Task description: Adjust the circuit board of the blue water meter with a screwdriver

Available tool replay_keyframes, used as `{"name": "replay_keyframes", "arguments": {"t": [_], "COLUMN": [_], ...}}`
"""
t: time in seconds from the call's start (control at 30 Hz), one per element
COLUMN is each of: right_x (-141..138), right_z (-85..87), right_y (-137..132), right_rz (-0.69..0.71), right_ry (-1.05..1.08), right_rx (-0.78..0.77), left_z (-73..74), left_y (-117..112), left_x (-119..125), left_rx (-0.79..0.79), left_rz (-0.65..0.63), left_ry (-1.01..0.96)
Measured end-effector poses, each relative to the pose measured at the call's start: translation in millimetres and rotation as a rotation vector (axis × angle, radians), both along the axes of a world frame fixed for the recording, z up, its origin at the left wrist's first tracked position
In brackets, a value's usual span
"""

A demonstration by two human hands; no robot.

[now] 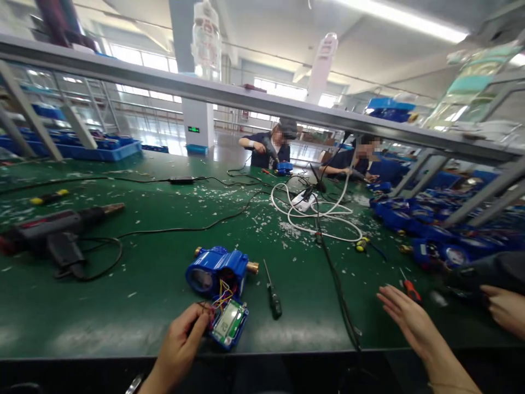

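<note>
My left hand [180, 342] pinches the edge of a small display module [228, 324], fingers pressed on its left side where coloured wires [221, 295] run in. The module lies on the green worktop [143, 295] near the front edge, tilted against the blue water meter body [217, 271], which sits just behind it with brass fittings at both ends. My right hand [406, 317] is spread flat, palm down, grip holding nothing, just short of a red-handled screwdriver [410, 289]. Another hand [506, 306] comes in at the far right edge, next to a dark tool.

Between my hands a black-handled screwdriver [272, 293] lies on the worktop, and a black cable [338, 290] runs toward the front edge. To the left rests a black heat gun [53, 232] with its cord looped. Farther out, a coiled white cable [320, 216] and power strip, white scraps scattered around, a row of blue meters [426, 230] at right, and two people working across the worktop.
</note>
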State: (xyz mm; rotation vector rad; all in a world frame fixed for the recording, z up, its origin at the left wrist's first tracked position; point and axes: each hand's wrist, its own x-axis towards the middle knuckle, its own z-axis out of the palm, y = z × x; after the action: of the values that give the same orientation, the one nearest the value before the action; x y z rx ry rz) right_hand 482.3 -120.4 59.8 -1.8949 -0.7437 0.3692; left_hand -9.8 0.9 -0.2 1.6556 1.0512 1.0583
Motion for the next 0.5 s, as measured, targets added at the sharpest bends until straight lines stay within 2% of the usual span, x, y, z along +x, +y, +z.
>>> {"name": "replay_keyframes", "arguments": {"t": [0.13,0.3,0.4,0.5], "right_x": [-10.4,-34.6,-64.0,-109.4], "right_z": [-4.8,0.3,-0.7,-5.7], "right_y": [54.7,111.6,124.0,111.1], "right_rz": [-0.014,0.032,0.153,0.34], "right_ry": [0.287,0.283,0.175,0.042], "right_rx": [-0.048,-0.036,0.02,0.103], "left_z": [4.8,-3.8,-9.6,-11.9], "left_y": [-2.5,-2.0,0.1,1.4], "left_x": [1.1,0.5,-2.4,-4.9], "left_rx": [0.027,0.058,0.058,0.047], "left_rz": [0.015,0.022,0.007,-0.017], "left_ry": [0.02,0.006,0.017,0.037]}}
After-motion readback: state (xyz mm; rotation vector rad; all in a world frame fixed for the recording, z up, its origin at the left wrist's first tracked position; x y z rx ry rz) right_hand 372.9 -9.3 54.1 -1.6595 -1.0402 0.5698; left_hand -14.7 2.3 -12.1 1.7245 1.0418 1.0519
